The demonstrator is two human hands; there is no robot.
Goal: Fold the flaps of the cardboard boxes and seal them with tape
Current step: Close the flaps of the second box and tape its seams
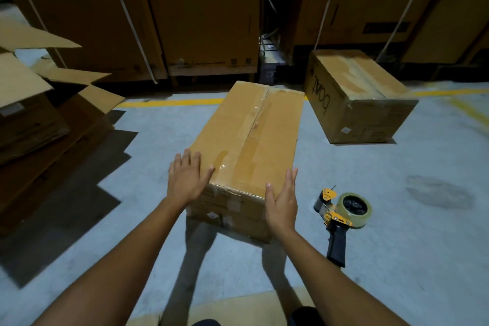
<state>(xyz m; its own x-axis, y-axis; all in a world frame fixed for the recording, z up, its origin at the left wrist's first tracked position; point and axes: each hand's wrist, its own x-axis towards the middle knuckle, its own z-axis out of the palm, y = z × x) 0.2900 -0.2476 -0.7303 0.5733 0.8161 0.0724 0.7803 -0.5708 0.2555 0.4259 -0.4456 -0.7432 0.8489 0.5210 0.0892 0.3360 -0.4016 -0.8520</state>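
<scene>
Widest thing on my feed is the row of tall cartons [185, 21] standing along the back, white straps running slantwise down their faces. Below them is the grey floor [397, 219], with a yellow line [172, 103] painted across it in front of the cartons.

Off to the left I've got the open boxes [39, 114], flaps up and splayed out.

Dead centre, the middle box [251, 135] sits on the floor, long side running away from me. Its flaps are down, and clear tape [248, 156] shines along the centre seam. Over on the right, well apart from it, a second box [365, 103] lies closed and turned at an angle, with dark handwriting down its left side.

The tape dispenser [341, 217] is lying on the floor just to the right of the middle box's near end, black handle towards me, roll loaded.

Now the hands. My left hand [186, 180] is flat on the near left corner of the box top, fingers spread and straight, gripping nothing. My right hand [283, 201] stands edge-on against the near right corner, fingers straight and together, thumb on the top edge, holding nothing.
</scene>
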